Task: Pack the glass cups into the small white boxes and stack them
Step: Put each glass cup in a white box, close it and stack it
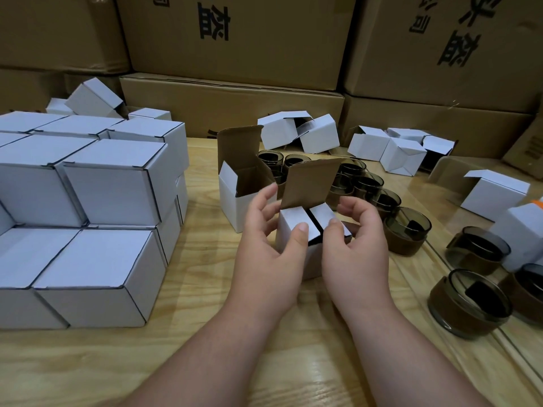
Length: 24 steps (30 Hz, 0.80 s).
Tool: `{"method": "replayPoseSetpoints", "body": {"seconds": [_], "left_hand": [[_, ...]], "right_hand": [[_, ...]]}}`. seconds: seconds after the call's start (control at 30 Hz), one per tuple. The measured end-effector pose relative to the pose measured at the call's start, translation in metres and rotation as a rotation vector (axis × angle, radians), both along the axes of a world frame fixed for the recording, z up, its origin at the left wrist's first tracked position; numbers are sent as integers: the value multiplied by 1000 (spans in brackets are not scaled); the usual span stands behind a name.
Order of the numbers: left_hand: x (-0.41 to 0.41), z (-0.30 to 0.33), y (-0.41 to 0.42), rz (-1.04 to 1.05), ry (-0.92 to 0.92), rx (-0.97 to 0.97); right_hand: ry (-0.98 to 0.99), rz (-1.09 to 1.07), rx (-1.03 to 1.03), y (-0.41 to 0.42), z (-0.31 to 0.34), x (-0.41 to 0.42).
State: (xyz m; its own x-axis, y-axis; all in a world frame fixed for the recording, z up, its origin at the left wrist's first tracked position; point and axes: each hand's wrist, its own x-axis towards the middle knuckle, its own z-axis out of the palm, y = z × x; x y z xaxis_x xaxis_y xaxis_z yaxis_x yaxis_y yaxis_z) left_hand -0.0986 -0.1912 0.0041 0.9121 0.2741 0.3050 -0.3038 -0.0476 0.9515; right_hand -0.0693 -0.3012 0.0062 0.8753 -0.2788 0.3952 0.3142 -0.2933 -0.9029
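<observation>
A small white box is gripped between both hands at the middle of the wooden table. The left hand is wrapped around the box's left side, its thumb pressed down on the left side flap, while the right hand is closed on the right side, its thumb laid on the right side flap. The two flaps are folded inward with a dark slit between them, and the brown-lined lid flap is left standing upright behind. Whether a cup sits inside cannot be told, as the flaps cover the opening. Just behind and to the left, a second open box is stood with its lid raised. Closed boxes are stacked in a two-tier stack at the left. Smoky glass cups with brown bands are grouped behind and to the right of the hands, and empty boxes are scattered before the large cardboard cartons.
</observation>
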Motion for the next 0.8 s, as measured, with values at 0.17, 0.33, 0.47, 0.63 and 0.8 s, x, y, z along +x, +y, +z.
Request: {"method": "replayPoseSetpoints", "body": {"seconds": [0.17,0.33,0.47,0.63,0.8], "left_hand": [[-1,2,0,9,-65,37],[-2,3,-1,27,-143,112],[-3,2,-2,-18,-122,76],[-8,6,-2,-18,-125,55],[-7,7,-4,20,-116,40]], "right_hand": [[25,26,33,0,0,-1],[15,11,39,0,1,-1],[26,12,68,-1,1,-3],[22,34,81,0,2,-4],[19,23,78,1,3,-4]]}}
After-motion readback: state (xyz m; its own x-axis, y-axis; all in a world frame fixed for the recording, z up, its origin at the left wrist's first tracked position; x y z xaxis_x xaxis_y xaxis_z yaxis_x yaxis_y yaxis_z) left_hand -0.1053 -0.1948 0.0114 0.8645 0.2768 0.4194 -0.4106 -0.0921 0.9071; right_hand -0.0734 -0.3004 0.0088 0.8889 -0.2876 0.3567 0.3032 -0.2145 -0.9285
